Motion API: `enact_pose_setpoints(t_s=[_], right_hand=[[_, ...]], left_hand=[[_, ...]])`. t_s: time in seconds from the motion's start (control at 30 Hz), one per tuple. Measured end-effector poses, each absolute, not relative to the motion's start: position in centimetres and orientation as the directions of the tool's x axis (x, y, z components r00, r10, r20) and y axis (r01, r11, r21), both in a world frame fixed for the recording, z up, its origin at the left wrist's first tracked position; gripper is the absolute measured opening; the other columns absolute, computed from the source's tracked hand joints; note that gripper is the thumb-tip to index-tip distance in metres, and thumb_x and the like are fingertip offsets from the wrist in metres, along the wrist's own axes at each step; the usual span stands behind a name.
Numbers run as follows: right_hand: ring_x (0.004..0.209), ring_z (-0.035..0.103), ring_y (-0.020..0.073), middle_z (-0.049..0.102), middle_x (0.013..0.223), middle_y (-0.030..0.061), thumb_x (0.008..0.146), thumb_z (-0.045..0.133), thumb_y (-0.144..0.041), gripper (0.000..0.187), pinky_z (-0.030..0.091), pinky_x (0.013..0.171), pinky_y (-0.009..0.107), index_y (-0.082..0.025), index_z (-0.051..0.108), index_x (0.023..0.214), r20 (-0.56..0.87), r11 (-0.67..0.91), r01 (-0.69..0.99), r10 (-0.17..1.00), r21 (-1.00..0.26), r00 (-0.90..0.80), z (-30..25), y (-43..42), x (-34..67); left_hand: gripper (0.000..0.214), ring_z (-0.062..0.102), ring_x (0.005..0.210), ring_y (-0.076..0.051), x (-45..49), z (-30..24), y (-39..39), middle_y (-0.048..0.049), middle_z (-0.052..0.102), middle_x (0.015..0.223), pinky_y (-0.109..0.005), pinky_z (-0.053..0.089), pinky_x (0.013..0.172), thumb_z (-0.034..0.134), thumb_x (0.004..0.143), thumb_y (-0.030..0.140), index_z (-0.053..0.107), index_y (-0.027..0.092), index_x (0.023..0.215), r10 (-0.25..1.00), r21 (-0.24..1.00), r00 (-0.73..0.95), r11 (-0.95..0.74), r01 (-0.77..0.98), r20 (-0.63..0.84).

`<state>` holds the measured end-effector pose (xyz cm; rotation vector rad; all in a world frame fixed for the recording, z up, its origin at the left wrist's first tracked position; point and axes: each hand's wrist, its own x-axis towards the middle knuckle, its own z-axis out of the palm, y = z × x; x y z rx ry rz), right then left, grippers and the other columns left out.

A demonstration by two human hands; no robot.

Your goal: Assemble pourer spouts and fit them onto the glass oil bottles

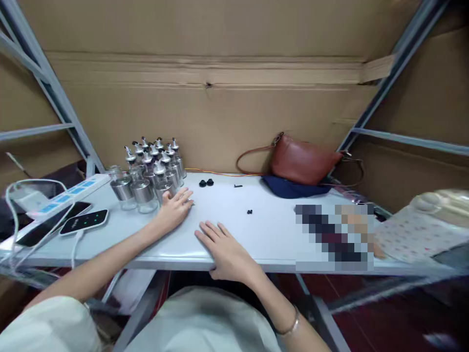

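Observation:
My left hand point(174, 210) lies with its fingers stretched out on the white tabletop, beside the front of a group of bottles. It holds nothing; whether it touches the nearest glass bottle point(163, 188) I cannot tell. Several of these glass bottles have steel bands and metal pour spouts. Two at the front left, including one glass bottle point(143, 195), show no spout. Flat near the table's front edge rests my right hand point(230, 252), fingers extended and holding nothing. Beyond the hands lie two black caps point(202, 184), a small black strip point(238, 186) and tiny black pieces point(249, 212).
On the left are a power strip point(78, 189), a dark phone point(54, 225) and a white-edged charging device point(84, 222) with cables. A brown bag point(304, 159) sits on a navy cap point(293, 188) at the back right. Part of the right side is pixelated.

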<state>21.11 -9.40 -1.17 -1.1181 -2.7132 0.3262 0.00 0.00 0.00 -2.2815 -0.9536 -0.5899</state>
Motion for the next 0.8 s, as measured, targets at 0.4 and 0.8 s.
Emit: enact_pose_setpoints(t_s=[0.4, 0.8], right_hand=[[0.135, 0.026, 0.0297, 0.038, 0.142, 0.0158, 0.054, 0.076, -0.022, 0.092, 0.013, 0.114, 0.045, -0.013, 0.036, 0.137, 0.162, 0.694, 0.658, 0.714, -0.292, -0.682, -0.6, -9.6, 21.1], [0.103, 0.056, 0.0219, 0.062, 0.104, 0.0064, 0.071, 0.068, -0.024, 0.016, 0.04, 0.095, 0.039, -0.019, 0.058, 0.083, 0.287, 0.523, 0.363, 0.795, -0.771, -0.535, -0.5, -9.2, 22.8]], left_hand=[[0.007, 0.056, 0.092, -0.019, 5.7, 0.6, -0.7, -0.0112, 0.056, 0.104, -0.033, 0.046, 0.079, 0.042, 0.089, 0.019, 0.048, 0.015, 0.09, 0.435, 0.031, 0.638, -0.84, 0.542, 0.636], [0.001, 0.054, 0.107, -0.018, 7.7, -0.9, -0.9, -0.0104, 0.052, 0.113, -0.034, 0.046, 0.086, 0.039, 0.09, 0.019, 0.04, 0.019, 0.089, 0.575, 0.584, 0.547, -0.791, 0.182, 0.609]])
